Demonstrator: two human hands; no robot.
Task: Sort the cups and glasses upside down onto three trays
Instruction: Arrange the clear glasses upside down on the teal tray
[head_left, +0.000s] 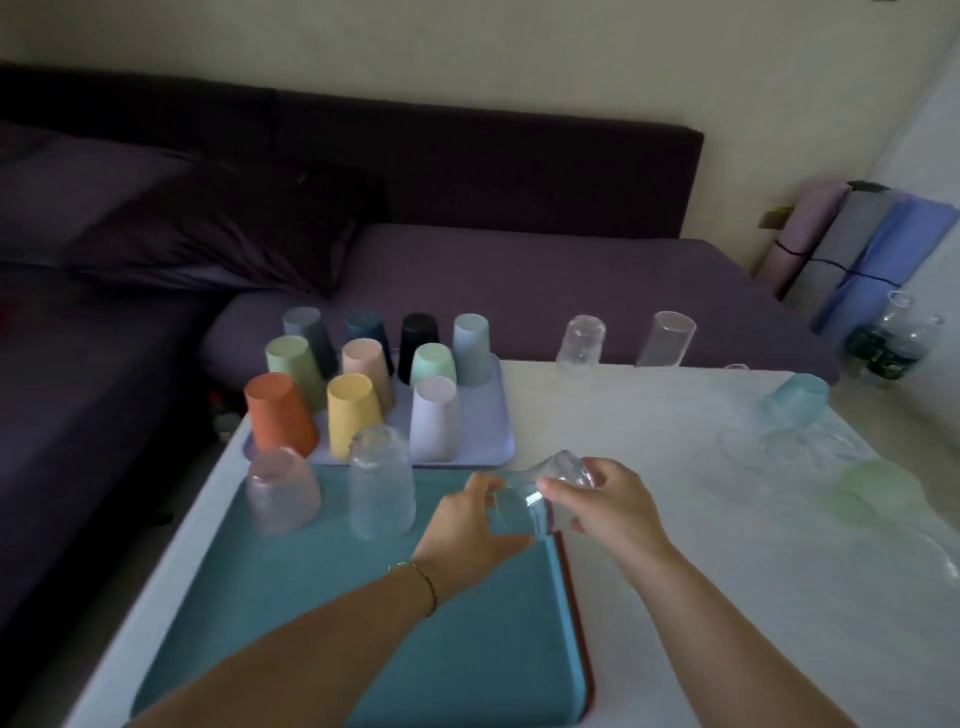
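Note:
Both hands hold one clear glass (540, 493), tilted above the right edge of the teal tray (322, 597). My left hand (467, 535) grips its lower, wider end and my right hand (608, 506) pinches its upper end. On the teal tray stand a pinkish glass (283, 491) and a clear glass (382, 483), both upside down. Behind it, a lilac tray (501, 415) carries several coloured plastic cups upside down, among them an orange cup (278, 413) and a yellow cup (356, 421).
A red tray edge (576, 613) shows under the teal tray. On the white table (675, 571) stand two inverted glasses (581, 345) (666, 338) at the far edge, a blue glass (795, 405), a green glass (878, 493) and clear ones at right. A purple bed lies behind.

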